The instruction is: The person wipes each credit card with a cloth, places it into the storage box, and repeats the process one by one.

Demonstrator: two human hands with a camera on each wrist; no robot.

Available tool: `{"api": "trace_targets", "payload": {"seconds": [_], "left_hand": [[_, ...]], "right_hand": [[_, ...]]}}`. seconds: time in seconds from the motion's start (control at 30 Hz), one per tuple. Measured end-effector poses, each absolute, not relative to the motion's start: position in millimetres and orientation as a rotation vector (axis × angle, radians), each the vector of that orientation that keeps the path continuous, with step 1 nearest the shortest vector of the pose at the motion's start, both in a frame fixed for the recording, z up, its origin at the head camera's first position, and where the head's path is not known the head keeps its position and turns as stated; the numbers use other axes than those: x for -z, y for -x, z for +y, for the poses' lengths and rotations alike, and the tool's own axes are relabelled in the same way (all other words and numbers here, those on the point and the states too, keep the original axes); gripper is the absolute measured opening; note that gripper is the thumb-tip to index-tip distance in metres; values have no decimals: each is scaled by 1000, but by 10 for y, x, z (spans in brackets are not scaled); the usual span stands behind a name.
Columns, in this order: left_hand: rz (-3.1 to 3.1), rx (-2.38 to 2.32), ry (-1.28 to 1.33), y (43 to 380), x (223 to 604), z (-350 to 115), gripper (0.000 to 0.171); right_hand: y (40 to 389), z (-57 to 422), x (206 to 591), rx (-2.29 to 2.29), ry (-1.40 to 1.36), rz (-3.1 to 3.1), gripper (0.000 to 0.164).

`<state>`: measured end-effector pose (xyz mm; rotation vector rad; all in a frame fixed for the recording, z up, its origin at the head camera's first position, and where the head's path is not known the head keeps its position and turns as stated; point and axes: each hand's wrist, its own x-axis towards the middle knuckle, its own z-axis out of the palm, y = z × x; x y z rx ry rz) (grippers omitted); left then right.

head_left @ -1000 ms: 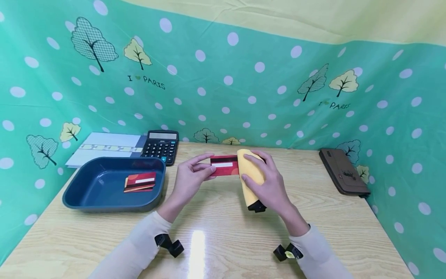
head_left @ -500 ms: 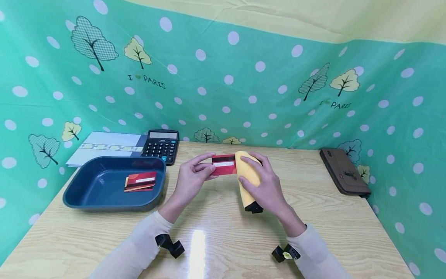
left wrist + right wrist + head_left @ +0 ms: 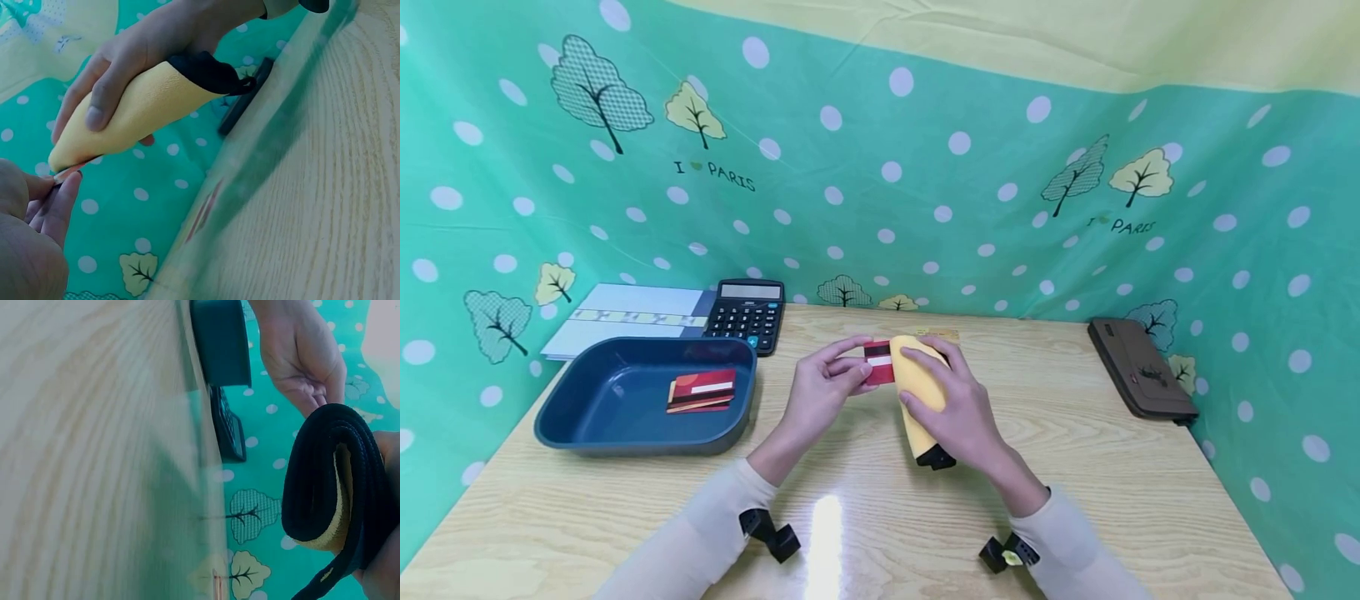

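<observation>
In the head view my left hand (image 3: 816, 387) pinches the left end of a red bank card (image 3: 882, 374) with a black stripe and a white strip. The card's right part is hidden by a folded yellow cloth (image 3: 917, 396) with black trim. My right hand (image 3: 958, 408) grips that cloth from the right, thumb in front. Seen from the left wrist, the cloth (image 3: 140, 112) slants down to the left fingertips. Its rolled, black-edged end (image 3: 331, 481) faces the right wrist camera. Both hands are above the table.
A dark blue basin (image 3: 595, 442) at left holds several cards (image 3: 703, 392). Behind it are a black calculator (image 3: 743, 321) and pale folders (image 3: 625, 304). A gold card (image 3: 943, 335) lies behind the right hand. A brown wallet (image 3: 1138, 367) lies at far right.
The cloth and right hand have moved left and slightly down, covering more of the red card. The left hand has shifted slightly right. The gold card behind has come into view.
</observation>
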<state>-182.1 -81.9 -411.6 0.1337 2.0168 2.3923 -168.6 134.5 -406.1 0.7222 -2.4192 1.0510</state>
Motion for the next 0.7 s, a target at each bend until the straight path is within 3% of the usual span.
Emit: {"api": "trace_targets", "payload": {"seconds": [0.7], "left_hand": [[2007,-2374,-171,1770,4150,-754,39]], "right_hand": [[1585,1236,4076,-980,-806,-2397,56]]}}
